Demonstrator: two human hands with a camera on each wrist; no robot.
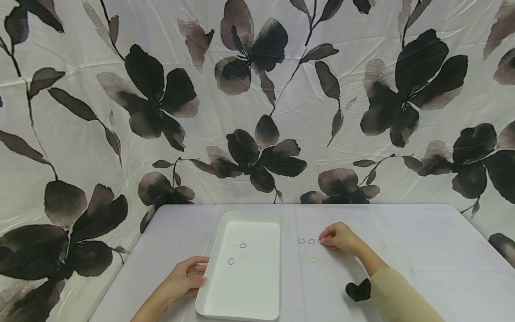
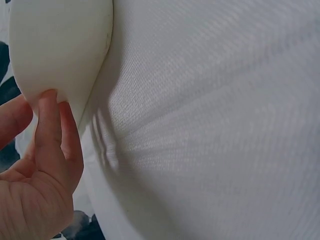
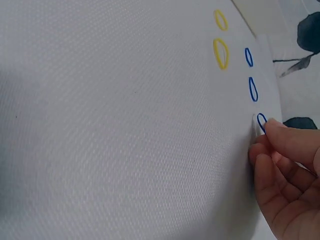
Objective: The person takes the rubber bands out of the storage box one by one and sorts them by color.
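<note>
A white tray (image 1: 213,290) sits on the table left of centre with several small blue and yellow rubber bands (image 1: 242,245) in it. My left hand (image 1: 200,273) grips the tray's left rim near the front corner; in the left wrist view its fingers (image 2: 50,115) press the tray's edge (image 2: 60,45). To the right of the tray lie two blue bands (image 1: 311,241) and two yellow bands (image 1: 314,260). My right hand (image 1: 322,241) reaches just right of them, and its fingertips (image 3: 272,131) pinch a third blue band (image 3: 260,120) lying on the cloth.
The table (image 1: 422,250) has a pale grey cloth and stands against a flower-print curtain (image 1: 257,98). A small black object (image 1: 358,290) lies by my right forearm. The table's left edge runs close to my left wrist.
</note>
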